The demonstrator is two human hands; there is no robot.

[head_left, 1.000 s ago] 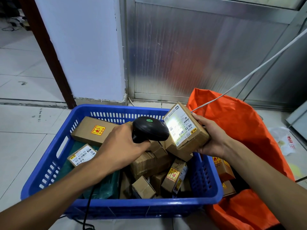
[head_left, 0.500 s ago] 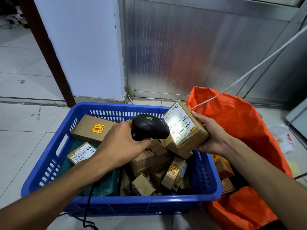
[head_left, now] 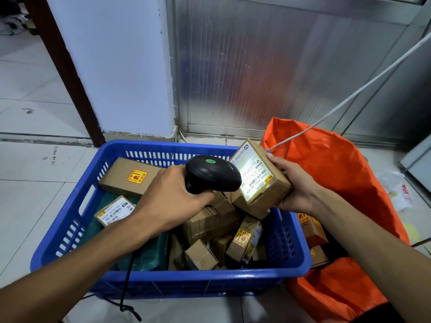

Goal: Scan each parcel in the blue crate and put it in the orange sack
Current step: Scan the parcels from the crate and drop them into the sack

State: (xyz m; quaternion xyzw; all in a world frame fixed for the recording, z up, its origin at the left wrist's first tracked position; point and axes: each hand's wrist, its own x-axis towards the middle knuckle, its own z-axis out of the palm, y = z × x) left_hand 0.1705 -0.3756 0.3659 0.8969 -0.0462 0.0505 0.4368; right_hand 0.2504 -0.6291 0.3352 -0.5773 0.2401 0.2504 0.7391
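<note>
Little has changed over the last second: the scanner (head_left: 213,174) is still gripped by the left hand (head_left: 172,197), its light on the label of the parcel (head_left: 258,176) clasped in the right hand (head_left: 295,185) above the blue crate (head_left: 177,279); scanning is judged unfinished, the orange sack (head_left: 331,169) waiting at the right.

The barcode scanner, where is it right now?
In the head view the black scanner sits mid-frame above the blue crate, gripped by the left hand and aimed at the parcel held by the right hand.

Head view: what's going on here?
A person is scanning parcels. The left hand grips a black scanner aimed at the lit label of a small box held in the right hand, above the blue crate. More parcels remain in it; some already lie in the orange sack.
</note>
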